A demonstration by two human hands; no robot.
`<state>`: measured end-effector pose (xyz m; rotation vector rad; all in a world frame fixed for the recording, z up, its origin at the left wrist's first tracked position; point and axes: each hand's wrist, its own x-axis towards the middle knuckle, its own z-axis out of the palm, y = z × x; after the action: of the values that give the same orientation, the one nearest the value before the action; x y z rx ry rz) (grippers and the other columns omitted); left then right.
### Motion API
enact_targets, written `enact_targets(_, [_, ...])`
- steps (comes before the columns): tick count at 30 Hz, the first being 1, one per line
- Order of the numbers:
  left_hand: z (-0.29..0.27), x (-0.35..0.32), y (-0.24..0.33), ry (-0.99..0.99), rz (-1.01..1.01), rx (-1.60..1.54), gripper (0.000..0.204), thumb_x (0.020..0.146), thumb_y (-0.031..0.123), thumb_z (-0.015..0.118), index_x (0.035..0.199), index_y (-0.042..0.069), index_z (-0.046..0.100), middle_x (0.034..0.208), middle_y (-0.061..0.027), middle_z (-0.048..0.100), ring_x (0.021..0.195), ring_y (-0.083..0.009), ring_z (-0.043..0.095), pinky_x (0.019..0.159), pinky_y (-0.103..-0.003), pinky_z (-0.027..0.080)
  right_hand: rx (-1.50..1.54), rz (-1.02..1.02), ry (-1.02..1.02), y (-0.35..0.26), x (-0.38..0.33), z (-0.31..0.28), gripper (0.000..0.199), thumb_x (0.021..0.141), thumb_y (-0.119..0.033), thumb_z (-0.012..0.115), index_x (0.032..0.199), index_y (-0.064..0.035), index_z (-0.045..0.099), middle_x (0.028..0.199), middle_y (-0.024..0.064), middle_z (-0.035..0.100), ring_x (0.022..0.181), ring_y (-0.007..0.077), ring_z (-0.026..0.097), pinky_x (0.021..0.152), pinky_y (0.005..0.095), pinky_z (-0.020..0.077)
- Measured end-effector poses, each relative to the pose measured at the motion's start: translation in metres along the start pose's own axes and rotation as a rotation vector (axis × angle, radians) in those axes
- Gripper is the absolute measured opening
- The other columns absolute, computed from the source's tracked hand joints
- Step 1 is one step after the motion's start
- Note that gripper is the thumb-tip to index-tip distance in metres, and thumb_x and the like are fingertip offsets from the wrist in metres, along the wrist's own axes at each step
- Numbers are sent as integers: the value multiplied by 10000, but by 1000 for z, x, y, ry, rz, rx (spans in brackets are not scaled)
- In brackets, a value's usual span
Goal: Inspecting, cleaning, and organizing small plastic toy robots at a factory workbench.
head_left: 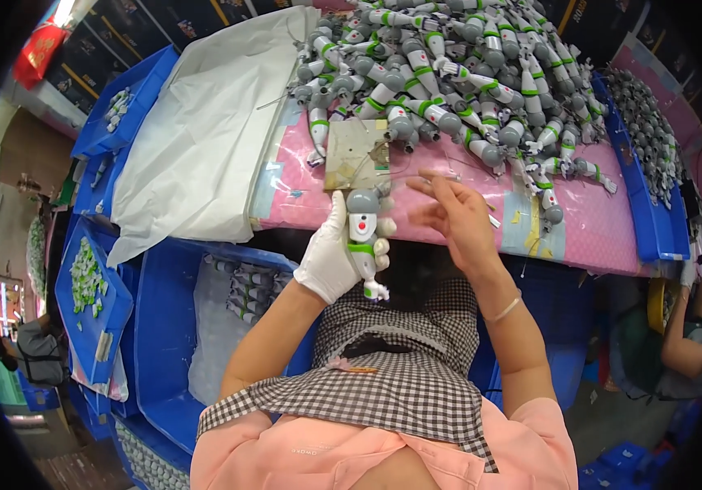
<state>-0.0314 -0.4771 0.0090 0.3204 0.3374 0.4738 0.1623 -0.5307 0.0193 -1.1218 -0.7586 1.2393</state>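
Observation:
My left hand [328,265], in a white glove, is closed around a toy arm [362,227] held upright over the table's near edge. The toy arm has a grey rounded shoulder on top, a white body with red and dark dots, a green band and a small white hand at the bottom. My bare right hand [464,220] is to its right, apart from it. Its fingers point toward the shoulder and are smeared by motion; whether they grip a thin wire is unclear. Just beyond the toy arm lies a flat beige plate [347,151] with wires about it.
A large heap of similar toy arms [416,73] covers the pink-wrapped table [588,237]. White sheeting [204,122] lies to the left. Blue bins [167,327] with parts stand at the lower left, and a blue tray [653,196] of grey parts at the right. Other people are at both sides.

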Motion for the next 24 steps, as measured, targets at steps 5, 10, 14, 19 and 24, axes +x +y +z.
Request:
enact_targets(5, [-6, -13, -26, 213, 63, 409, 668, 936, 608, 241, 1210, 56, 499, 881, -93, 614, 625, -158, 562, 580, -294, 471, 486, -118, 168, 7, 7, 14, 285, 911, -146, 581, 1158, -5, 561, 1040, 123, 649, 830, 187, 676, 724, 276, 580])
enact_targets(10, [-4, -17, -27, 187, 40, 613, 560, 912, 513, 448, 1215, 42, 466, 948, -89, 607, 664, -131, 571, 582, -264, 479, 262, -1, 50, 8, 20, -4, 228, 886, -138, 613, 1070, -5, 613, 936, 81, 647, 659, 125, 632, 580, 215, 522])
enact_targets(14, [10, -13, -24, 453, 132, 1290, 539, 801, 294, 704, 1185, 15, 450, 1024, -113, 600, 755, -156, 598, 686, -296, 495, -304, -68, 63, 9, 41, -3, 180, 844, -146, 657, 947, 2, 666, 762, 17, 606, 469, 45, 478, 406, 176, 358])
enact_targets(19, [21, -1, 9, 438, 166, 1103, 265, 883, 223, 600, 1013, 9, 515, 762, -50, 611, 632, -96, 583, 566, -243, 461, -546, -285, 59, 13, 73, -6, 175, 818, -145, 675, 904, 7, 680, 677, -6, 572, 413, 34, 420, 353, 203, 310])
enact_targets(24, [16, -1, 18, 478, 256, 972, 288, 876, 227, 607, 1069, 39, 506, 778, -29, 605, 624, -70, 579, 386, -197, 415, -205, 67, 18, 5, 77, -6, 177, 816, -142, 667, 927, -4, 672, 663, -18, 555, 420, 30, 399, 361, 190, 297])
